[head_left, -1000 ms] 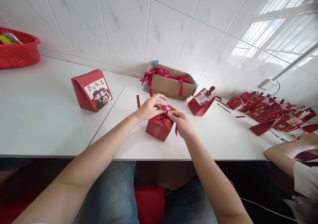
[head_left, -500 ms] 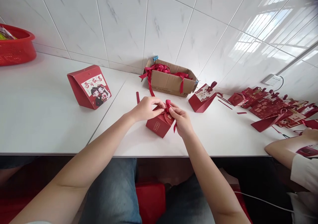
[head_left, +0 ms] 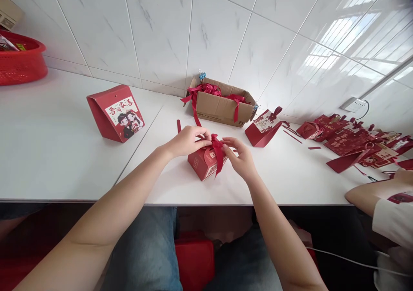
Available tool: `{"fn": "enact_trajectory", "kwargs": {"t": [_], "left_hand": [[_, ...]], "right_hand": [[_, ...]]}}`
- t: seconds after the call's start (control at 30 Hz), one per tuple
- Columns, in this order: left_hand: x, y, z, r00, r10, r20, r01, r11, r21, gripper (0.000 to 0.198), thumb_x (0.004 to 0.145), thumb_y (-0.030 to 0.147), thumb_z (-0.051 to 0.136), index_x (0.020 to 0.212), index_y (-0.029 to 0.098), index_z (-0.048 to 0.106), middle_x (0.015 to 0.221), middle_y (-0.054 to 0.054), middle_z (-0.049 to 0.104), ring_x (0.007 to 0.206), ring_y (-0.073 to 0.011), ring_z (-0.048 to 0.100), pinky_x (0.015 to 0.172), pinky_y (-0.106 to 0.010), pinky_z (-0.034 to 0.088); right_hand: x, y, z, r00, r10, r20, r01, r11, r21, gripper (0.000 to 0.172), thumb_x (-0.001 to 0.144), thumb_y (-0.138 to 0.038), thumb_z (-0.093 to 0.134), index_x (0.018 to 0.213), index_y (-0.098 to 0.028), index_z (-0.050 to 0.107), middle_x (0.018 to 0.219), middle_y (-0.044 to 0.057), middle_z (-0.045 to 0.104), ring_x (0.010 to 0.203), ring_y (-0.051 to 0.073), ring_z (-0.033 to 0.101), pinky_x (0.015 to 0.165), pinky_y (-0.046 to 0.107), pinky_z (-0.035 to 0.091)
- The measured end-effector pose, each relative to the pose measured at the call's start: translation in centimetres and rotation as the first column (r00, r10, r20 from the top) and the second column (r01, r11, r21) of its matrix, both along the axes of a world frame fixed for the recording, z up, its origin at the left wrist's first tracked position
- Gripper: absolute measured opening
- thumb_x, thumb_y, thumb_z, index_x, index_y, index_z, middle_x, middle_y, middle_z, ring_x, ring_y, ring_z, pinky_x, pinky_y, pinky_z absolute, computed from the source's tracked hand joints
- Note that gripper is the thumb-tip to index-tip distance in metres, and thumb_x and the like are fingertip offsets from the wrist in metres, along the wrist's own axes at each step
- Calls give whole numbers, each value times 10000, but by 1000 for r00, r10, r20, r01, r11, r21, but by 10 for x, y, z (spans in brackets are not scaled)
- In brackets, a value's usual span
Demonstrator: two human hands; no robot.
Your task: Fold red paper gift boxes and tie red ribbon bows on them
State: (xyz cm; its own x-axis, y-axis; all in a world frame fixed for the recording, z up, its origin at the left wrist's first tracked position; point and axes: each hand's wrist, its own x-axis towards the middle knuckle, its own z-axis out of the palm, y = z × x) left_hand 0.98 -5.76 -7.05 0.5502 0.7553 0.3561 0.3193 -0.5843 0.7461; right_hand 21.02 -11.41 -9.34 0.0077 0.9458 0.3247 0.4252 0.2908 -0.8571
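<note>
A small red gift box (head_left: 202,164) stands on the white table (head_left: 64,153) right in front of me. A dark red ribbon (head_left: 218,153) lies over its top and hangs down its front. My left hand (head_left: 187,139) rests on the box's top left, fingers curled and pinching the ribbon at the top. My right hand (head_left: 240,157) is at the box's right side, fingertips bent toward the ribbon and touching the box's edge.
A cardboard box (head_left: 222,104) of red ribbons sits by the tiled wall. A printed red box (head_left: 116,114) leans at left, another (head_left: 263,130) at right. A red basket (head_left: 19,61) is far left. Flat red boxes (head_left: 351,145) lie at right, beside another person's arm (head_left: 371,192).
The ribbon, bunched in a small loop on top before, now drapes down the box's front. My right hand has loosened and shifted slightly right; the box has turned a little.
</note>
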Motion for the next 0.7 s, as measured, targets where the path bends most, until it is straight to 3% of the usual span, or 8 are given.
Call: {"fn": "enact_trajectory", "kwargs": {"t": [0.13,0.23,0.33,0.4,0.5,0.6,0.7], "left_hand": [[0,0,0,999,-44,11,45,999,-16,169,819,342,604,827,177,637,886,-30,696,857,-174,640,843,-330,523],[-1,2,-2,999,-50,21,51,999,-18,167,830,340,594,828,177,634,897,-34,692,882,-181,648,848,-336,529],[-3,5,-5,999,-47,19,47,999,-14,167,837,340,587,837,179,635,909,-35,689,899,-184,649,874,-355,529],[-4,7,-6,998,-57,22,57,998,-7,168,841,335,585,841,176,637,907,-36,690,893,-178,649,897,-360,525],[-5,8,-7,998,-64,28,64,998,-2,168,840,329,591,857,170,641,909,-43,698,884,-177,656,852,-340,534],[-5,7,-6,999,-49,2,49,999,15,159,841,321,593,855,172,645,906,-40,702,863,-173,658,803,-318,535],[-5,3,-3,999,-47,-18,47,998,30,137,845,295,587,836,172,646,887,-27,701,844,-156,653,806,-294,529]], "right_hand": [[9,-2,-3,976,-43,212,5,984,177,204,833,-321,594,983,-204,669,991,74,735,936,223,681,847,379,508],[14,-10,4,926,-113,359,11,962,272,141,838,-283,598,912,-208,691,845,52,733,804,206,678,804,377,492],[19,-17,20,897,-12,442,-88,975,203,128,839,-311,624,848,-214,707,741,20,714,644,160,633,707,332,483],[22,-14,29,905,100,414,-165,979,124,181,839,-373,632,807,-215,713,748,20,716,611,142,607,633,295,473],[23,6,37,966,94,239,-134,979,153,284,854,-447,594,807,-191,707,785,46,711,676,149,614,655,287,481],[17,38,33,992,126,31,-128,989,72,367,835,-515,587,852,-166,700,782,51,691,645,131,589,633,275,484],[6,58,20,975,220,-42,-222,974,-46,421,814,-570,588,848,-166,703,757,37,672,629,119,561,603,259,466]]}}
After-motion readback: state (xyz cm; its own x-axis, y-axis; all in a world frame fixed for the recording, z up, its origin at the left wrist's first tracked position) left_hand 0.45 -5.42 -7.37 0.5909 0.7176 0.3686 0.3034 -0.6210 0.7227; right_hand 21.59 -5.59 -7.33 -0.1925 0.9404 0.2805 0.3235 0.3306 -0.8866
